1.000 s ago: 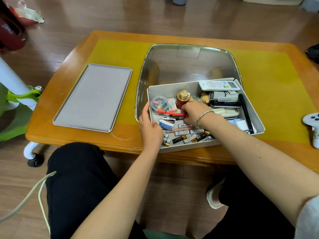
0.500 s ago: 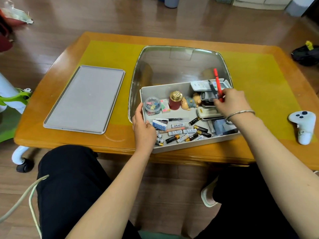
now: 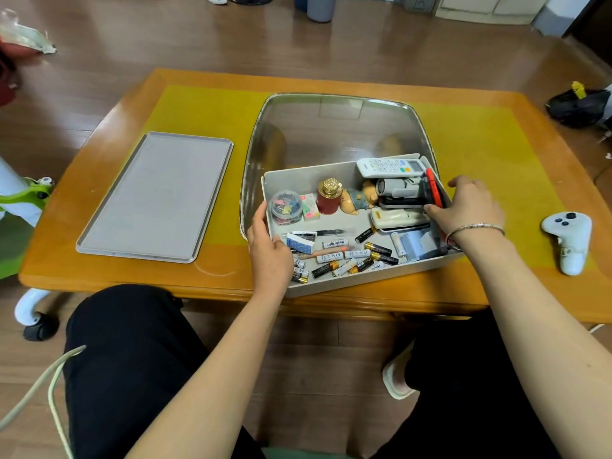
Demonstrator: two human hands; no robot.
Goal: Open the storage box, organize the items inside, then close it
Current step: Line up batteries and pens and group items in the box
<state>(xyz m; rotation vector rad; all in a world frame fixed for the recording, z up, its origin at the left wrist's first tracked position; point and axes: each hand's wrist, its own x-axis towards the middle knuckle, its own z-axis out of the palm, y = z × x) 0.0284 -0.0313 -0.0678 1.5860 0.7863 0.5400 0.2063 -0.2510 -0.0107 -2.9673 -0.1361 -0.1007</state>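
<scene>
Storage box [image 3: 334,286] sits open at the bench's near edge; your left grip [image 3: 268,246] clasps its left wall, your right grip [image 3: 470,207] pinches the red pen [image 3: 433,193]. Pressing down right risks tipping it.

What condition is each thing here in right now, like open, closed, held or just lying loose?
storage box: open, lid off
lid: flat on table, left of box
red pen: pinched by right hand, at box's right wall
left hand: holds box's left wall
batteries: loose in box
white controller: lying on table, untouched
</scene>
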